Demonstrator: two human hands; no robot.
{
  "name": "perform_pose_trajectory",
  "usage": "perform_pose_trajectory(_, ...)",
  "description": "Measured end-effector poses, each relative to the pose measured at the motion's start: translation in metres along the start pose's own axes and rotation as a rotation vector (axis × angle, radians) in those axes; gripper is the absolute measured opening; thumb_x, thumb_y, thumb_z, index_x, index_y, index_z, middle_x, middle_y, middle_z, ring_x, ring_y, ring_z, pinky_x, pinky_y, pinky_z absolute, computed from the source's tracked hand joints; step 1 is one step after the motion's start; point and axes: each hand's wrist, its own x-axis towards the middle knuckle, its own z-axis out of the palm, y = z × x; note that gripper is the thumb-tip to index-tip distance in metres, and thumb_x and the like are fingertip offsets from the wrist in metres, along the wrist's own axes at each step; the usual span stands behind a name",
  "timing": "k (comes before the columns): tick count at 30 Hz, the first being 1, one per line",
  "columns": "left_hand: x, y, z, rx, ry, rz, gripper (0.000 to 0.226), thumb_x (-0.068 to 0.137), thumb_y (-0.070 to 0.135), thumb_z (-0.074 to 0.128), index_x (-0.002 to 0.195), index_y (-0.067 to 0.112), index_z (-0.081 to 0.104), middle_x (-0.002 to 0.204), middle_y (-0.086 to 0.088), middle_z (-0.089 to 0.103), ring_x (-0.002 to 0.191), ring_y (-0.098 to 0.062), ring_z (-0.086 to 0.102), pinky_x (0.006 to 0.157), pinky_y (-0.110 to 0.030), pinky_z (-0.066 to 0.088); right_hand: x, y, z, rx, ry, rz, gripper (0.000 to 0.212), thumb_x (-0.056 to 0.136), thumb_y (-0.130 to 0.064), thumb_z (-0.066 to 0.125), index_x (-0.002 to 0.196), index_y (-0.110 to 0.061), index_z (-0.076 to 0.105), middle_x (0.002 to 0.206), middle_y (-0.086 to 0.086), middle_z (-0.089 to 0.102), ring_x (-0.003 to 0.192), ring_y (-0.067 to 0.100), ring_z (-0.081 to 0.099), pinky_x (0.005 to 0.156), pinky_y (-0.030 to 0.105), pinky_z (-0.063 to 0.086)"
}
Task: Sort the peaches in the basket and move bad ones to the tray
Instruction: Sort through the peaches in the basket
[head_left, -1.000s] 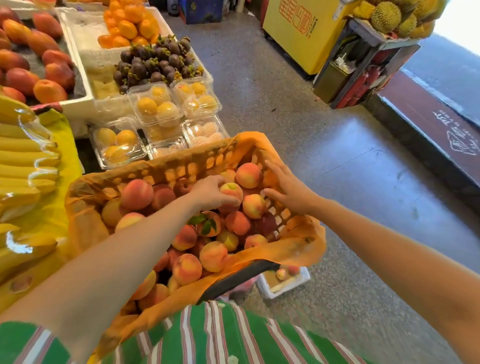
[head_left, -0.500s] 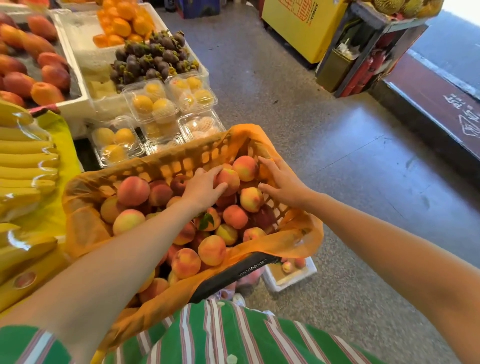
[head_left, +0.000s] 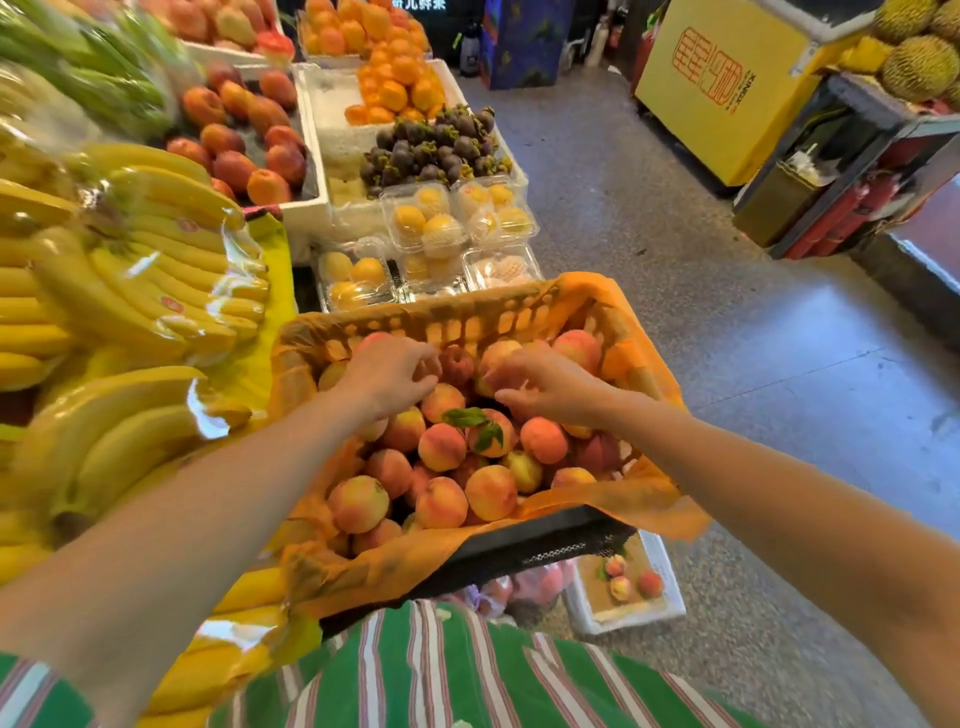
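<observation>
Just then, the right hand (head_left: 550, 387) was at the far end of the black plastic basket (head_left: 545, 540) lined with an orange plastic bag (head_left: 623, 499). Its fingers and thumb were curled round one pale round peach (head_left: 493, 356) atop the heap of red-and-yellow peaches (head_left: 441, 447). The left hand (head_left: 387, 376), just beside it, lay knuckles-up with fingers bent down over the fruit; whether it gripped any could not be told. On the floor at the near right sat the white foam tray (head_left: 670, 577), partly hidden by the basket, holding three small peaches (head_left: 631, 579). Bagged yellow bananas (head_left: 130, 291) lay to the left.
</observation>
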Motion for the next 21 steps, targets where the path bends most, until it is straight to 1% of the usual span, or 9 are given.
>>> perform_pose_trajectory(3,-0.025,-0.023,-0.003,0.065,-0.035,-0.081,0.02,0.085,0.03,0.062,0.102,0.022,0.069,0.102,-0.004,0.063,0.102,-0.024,0.057,0.08,-0.038,0.049,0.019,-0.013,0.022,-0.215,-0.235,0.032,0.037,0.089,-0.028,0.064,0.124,-0.017,0.059,0.119,0.002,0.061,0.108,0.021,0.057,0.087,0.036,0.049)
perform_pose_trajectory(5,-0.037,-0.034,-0.002,0.171,-0.027,-0.118,0.027,0.082,0.033,0.062,0.108,0.027,0.067,0.109,-0.004,0.059,0.109,-0.025,0.05,0.087,-0.037,0.044,0.028,-0.017,0.038,-0.436,-0.28,0.0,0.034,0.088,-0.03,0.063,0.119,-0.018,0.056,0.114,0.004,0.061,0.104,0.026,0.059,0.068,0.037,0.05)
perform_pose_trajectory(7,-0.045,-0.042,0.001,0.256,-0.033,-0.147,0.036,0.081,0.039,0.062,0.116,0.031,0.062,0.117,-0.005,0.054,0.114,-0.026,0.047,0.091,-0.037,0.041,0.033,-0.022,0.051,-0.601,-0.302,-0.049,0.039,0.087,-0.029,0.061,0.123,-0.017,0.053,0.113,0.005,0.06,0.102,0.028,0.059,0.049,0.028,0.034)
perform_pose_trajectory(8,-0.048,-0.046,0.003,0.257,-0.047,-0.159,0.04,0.081,0.041,0.063,0.12,0.031,0.058,0.12,-0.006,0.052,0.114,-0.026,0.047,0.091,-0.037,0.04,0.032,-0.024,0.053,-0.63,-0.296,-0.061,0.041,0.087,-0.028,0.061,0.126,-0.017,0.051,0.114,0.005,0.06,0.102,0.028,0.059,0.046,0.026,0.029)
perform_pose_trajectory(10,-0.05,-0.051,0.006,0.251,-0.097,-0.172,0.052,0.081,0.044,0.065,0.129,0.03,0.05,0.123,-0.008,0.05,0.113,-0.027,0.05,0.09,-0.037,0.04,0.031,-0.021,0.052,-0.605,-0.255,-0.068,0.041,0.088,-0.028,0.061,0.126,-0.017,0.05,0.114,0.005,0.06,0.1,0.028,0.06,0.052,0.029,0.038)
perform_pose_trajectory(13,-0.047,-0.05,0.01,0.275,-0.165,-0.168,0.065,0.079,0.045,0.068,0.136,0.027,0.04,0.125,-0.009,0.049,0.115,-0.028,0.051,0.089,-0.037,0.042,0.03,-0.014,0.048,-0.574,-0.186,-0.047,0.031,0.087,-0.036,0.063,0.111,-0.017,0.055,0.104,0.003,0.063,0.094,0.028,0.061,0.066,0.04,0.052)
perform_pose_trajectory(15,-0.044,-0.047,0.012,0.277,-0.187,-0.177,0.07,0.078,0.046,0.071,0.136,0.025,0.038,0.124,-0.011,0.048,0.114,-0.029,0.051,0.088,-0.037,0.043,0.028,-0.014,0.048,-0.597,-0.164,-0.024,0.033,0.087,-0.041,0.063,0.107,-0.016,0.056,0.101,0.003,0.064,0.091,0.028,0.062,0.067,0.04,0.053)
perform_pose_trajectory(17,-0.04,-0.043,0.014,0.307,-0.199,-0.181,0.071,0.077,0.045,0.073,0.135,0.023,0.038,0.122,-0.013,0.047,0.112,-0.03,0.051,0.085,-0.037,0.045,0.026,-0.016,0.05,-0.625,-0.143,-0.016,0.037,0.087,-0.041,0.063,0.112,-0.015,0.055,0.1,0.004,0.064,0.09,0.028,0.063,0.066,0.038,0.053)
perform_pose_trajectory(21,-0.036,-0.041,0.017,0.307,-0.168,-0.185,0.064,0.076,0.038,0.075,0.127,0.021,0.04,0.117,-0.013,0.047,0.105,-0.03,0.052,0.073,-0.034,0.043,0.021,-0.013,0.051,-0.634,-0.094,0.012,0.035,0.087,-0.039,0.064,0.112,-0.015,0.058,0.101,0.004,0.065,0.092,0.026,0.063,0.062,0.031,0.042)
